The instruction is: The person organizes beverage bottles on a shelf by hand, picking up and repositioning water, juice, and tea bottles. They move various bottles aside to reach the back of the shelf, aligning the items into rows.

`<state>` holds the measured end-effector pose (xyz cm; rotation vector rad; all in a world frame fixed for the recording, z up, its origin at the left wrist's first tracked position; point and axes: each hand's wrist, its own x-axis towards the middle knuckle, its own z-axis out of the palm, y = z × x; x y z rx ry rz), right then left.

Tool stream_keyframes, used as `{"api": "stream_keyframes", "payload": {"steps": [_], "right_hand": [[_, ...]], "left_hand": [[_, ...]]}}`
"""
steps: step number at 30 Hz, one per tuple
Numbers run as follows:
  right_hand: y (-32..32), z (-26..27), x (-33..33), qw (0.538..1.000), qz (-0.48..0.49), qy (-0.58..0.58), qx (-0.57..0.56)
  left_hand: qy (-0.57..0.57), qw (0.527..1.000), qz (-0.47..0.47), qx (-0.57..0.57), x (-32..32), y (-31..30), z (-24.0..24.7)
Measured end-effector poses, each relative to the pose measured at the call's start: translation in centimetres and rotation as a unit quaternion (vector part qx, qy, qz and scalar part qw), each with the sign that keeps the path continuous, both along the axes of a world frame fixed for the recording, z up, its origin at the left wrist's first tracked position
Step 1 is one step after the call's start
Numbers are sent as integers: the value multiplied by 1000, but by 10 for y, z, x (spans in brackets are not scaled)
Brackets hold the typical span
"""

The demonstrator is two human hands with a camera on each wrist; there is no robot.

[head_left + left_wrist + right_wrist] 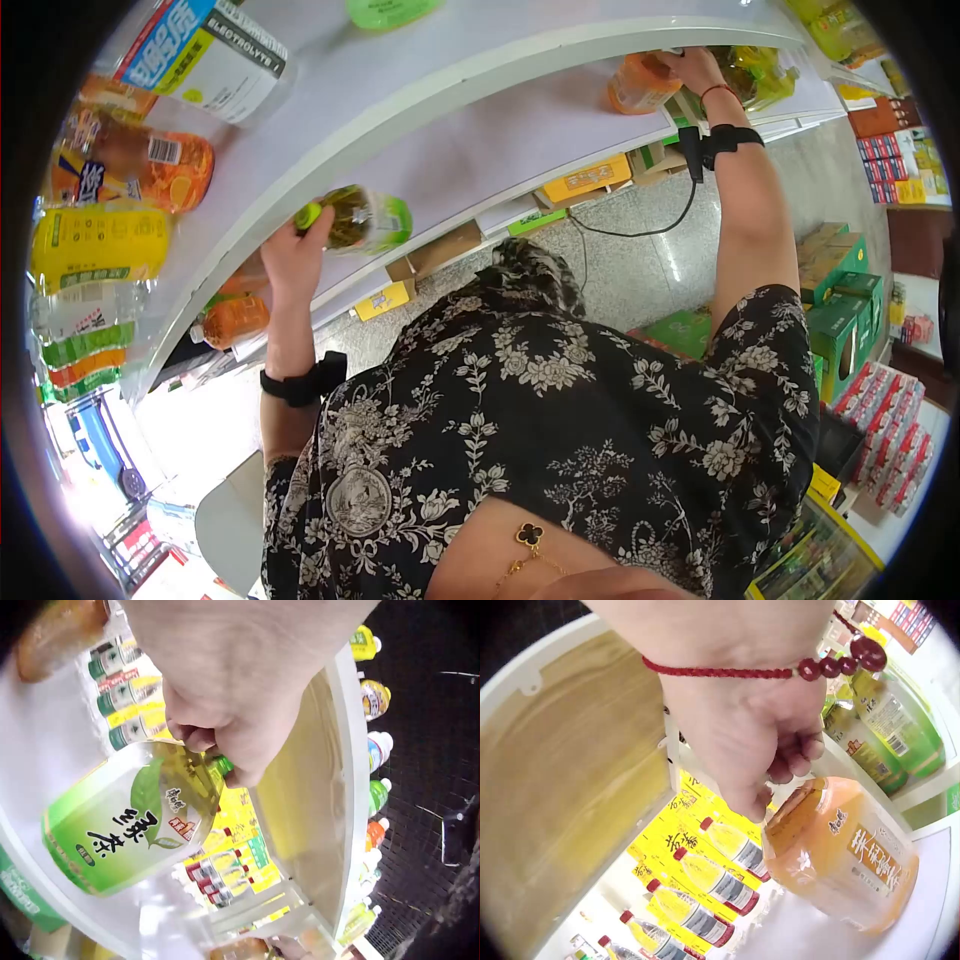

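Observation:
In the head view the left hand (292, 262) grips the green cap end of a green tea bottle (368, 220) over the lower shelf. The left wrist view shows this large bottle (135, 817) tilted, with the left hand's (232, 712) fingers curled at its neck. At the far right of the same shelf the right hand (692, 70) is at the top of an orange-labelled bottle (640, 84). In the right wrist view the right hand's (757, 742) fingers curl at the neck of that bottle (847, 855); its cap is hidden.
An upper shelf (480, 50) with several bottles overhangs the lower one. Green bottles (760, 78) stand right of the right hand, and an orange bottle (236, 320) lies near the left forearm. A black cable (640, 234) hangs by the right wrist; green cartons (840, 320) are stacked at right.

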<state>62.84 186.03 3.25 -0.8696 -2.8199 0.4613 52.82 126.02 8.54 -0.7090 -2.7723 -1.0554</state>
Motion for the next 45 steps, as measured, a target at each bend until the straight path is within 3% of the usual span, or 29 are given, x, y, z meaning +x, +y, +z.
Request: {"api": "stream_keyframes", "payload": {"steps": [3, 7, 10, 12, 14, 16, 17, 23, 25, 29, 45], "right_hand": [[-7, -14, -1, 996, 39, 61, 42], [-16, -9, -9, 998, 46, 44, 11], [-43, -8, -14, 994, 69, 50, -74], [-31, -22, -24, 992, 83, 75, -56], [-28, -26, -29, 982, 143, 116, 34], [-39, -22, -30, 987, 126, 97, 26], [-87, -21, -40, 992, 108, 62, 20], [-94, -11, -39, 987, 126, 97, -3], [-129, -14, -45, 987, 127, 94, -6], [-134, -15, -49, 989, 115, 77, -60], [-158, -4, -60, 989, 120, 66, -49]], "left_hand": [[28, 997, -78, 0, -10, 21, -6], [26, 994, -101, -30, -18, 76, -13], [-17, 992, -126, -3, -21, 89, -16], [-38, 985, -161, 56, -18, 123, -16], [-52, 983, -163, 59, -17, 153, -15], [-75, 982, -162, 57, -12, 179, -17], [-64, 981, -173, 62, -22, 149, -23], [-37, 988, -148, 7, -18, 230, -31], [-57, 989, -134, 10, -25, 215, -42], [-32, 993, -111, 10, -26, 237, -52], [2, 997, -73, 0, -48, 246, -62]]}}
